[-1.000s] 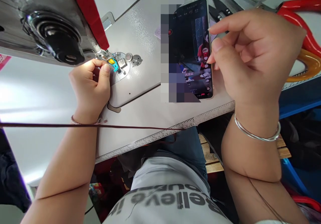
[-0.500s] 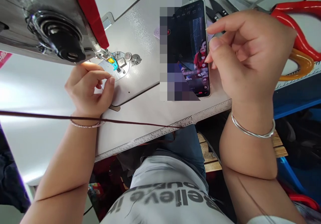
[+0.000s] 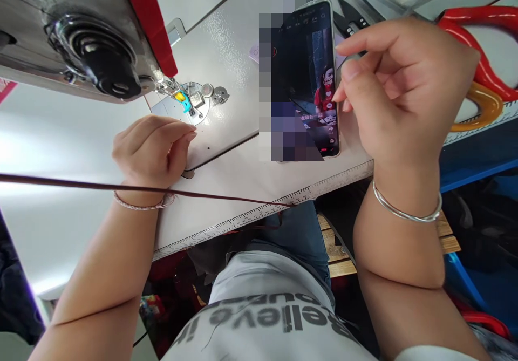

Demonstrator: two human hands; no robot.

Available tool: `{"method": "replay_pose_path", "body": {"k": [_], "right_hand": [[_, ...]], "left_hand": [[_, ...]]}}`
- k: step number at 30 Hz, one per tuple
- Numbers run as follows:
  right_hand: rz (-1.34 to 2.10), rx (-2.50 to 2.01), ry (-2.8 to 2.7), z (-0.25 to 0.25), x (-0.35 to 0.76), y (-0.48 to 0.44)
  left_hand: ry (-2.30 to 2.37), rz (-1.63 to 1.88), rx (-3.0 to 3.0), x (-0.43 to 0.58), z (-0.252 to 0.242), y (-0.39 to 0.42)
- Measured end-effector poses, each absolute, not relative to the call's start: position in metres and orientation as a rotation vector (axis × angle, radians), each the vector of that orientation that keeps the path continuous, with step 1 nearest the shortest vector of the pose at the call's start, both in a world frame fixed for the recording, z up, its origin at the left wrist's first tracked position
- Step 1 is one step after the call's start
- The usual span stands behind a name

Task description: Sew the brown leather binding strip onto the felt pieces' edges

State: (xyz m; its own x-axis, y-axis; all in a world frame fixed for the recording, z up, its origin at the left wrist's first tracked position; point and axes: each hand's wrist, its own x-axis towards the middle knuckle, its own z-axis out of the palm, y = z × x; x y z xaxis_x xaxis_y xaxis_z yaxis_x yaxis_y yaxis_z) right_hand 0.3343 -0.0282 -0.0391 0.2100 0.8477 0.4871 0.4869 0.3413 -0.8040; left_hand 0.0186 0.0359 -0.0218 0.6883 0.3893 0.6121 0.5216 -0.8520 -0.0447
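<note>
My left hand point(image 3: 151, 150) rests on the sewing machine bed point(image 3: 226, 107), just below the needle plate point(image 3: 190, 102) and presser foot. Its thumb and fingertips are pinched together on a fine thread end that I can barely see. My right hand point(image 3: 400, 86) hovers at the right edge of a phone point(image 3: 311, 80) lying on the bed, screen lit. Its fingers are curled and its thumb tip touches the phone's edge. A dark cord point(image 3: 210, 198) stretches across my left wrist to the table's ruler edge.
The sewing machine head point(image 3: 89, 42) with a red lever overhangs the upper left. Red-handled scissors point(image 3: 481, 48) and black thread snips point(image 3: 352, 18) lie at the back right. A ruler strip point(image 3: 263, 218) runs along the table's near edge. A wooden seat shows below.
My left hand has drawn back from the presser foot toward me and to the right, fingers still pinched. My right hand has stayed at the phone's edge.
</note>
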Motion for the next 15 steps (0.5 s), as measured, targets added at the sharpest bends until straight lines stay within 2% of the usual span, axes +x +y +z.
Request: {"method": "replay_pose_path", "body": {"k": [15], "right_hand": [[0.432, -1.335, -1.391, -0.0367, 0.3329, -0.0299]], "left_hand": [[-0.743, -0.955, -2.77, 0.0242, -0.0174, 0.0328]]}}
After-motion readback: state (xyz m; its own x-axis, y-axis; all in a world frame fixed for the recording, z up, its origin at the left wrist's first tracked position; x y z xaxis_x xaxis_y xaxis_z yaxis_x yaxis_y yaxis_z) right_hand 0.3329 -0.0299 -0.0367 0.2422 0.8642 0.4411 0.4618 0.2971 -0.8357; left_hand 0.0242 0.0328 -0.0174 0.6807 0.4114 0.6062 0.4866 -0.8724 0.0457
